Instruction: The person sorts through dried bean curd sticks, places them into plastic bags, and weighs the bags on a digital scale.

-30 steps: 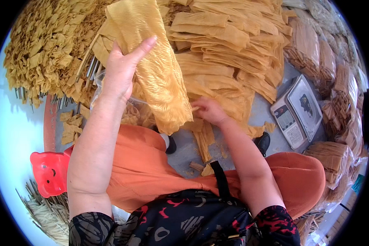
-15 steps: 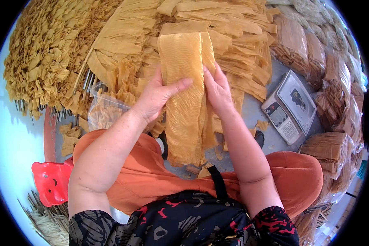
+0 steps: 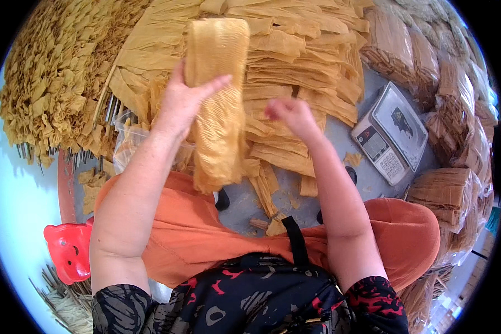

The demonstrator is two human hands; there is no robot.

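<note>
My left hand (image 3: 186, 97) grips a folded bundle of yellow, rippled, thin strips (image 3: 216, 133) by its left side, thumb across the front, and holds it upright above my lap. Just right of the bundle, over the spread pile of flat yellow strips (image 3: 295, 61), is my right hand (image 3: 289, 117), apart from the bundle. Its fingers are curled and a little blurred; what they hold, if anything, I cannot make out. A clear plastic bag (image 3: 129, 139) with yellow pieces lies partly hidden behind my left arm.
A scale (image 3: 389, 133) stands right, beside bagged brown bundles (image 3: 440, 206). A heap of crinkled pieces (image 3: 61, 72) rests over rods at the upper left. A red bear-shaped plastic piece (image 3: 67, 250) is by my left leg. My orange-clad legs frame grey floor (image 3: 239, 217) with scraps.
Half a second ago both hands held the bundle low in the middle. Now my left hand has raised it up and leftward, and my right hand has let go and curled its fingers.
</note>
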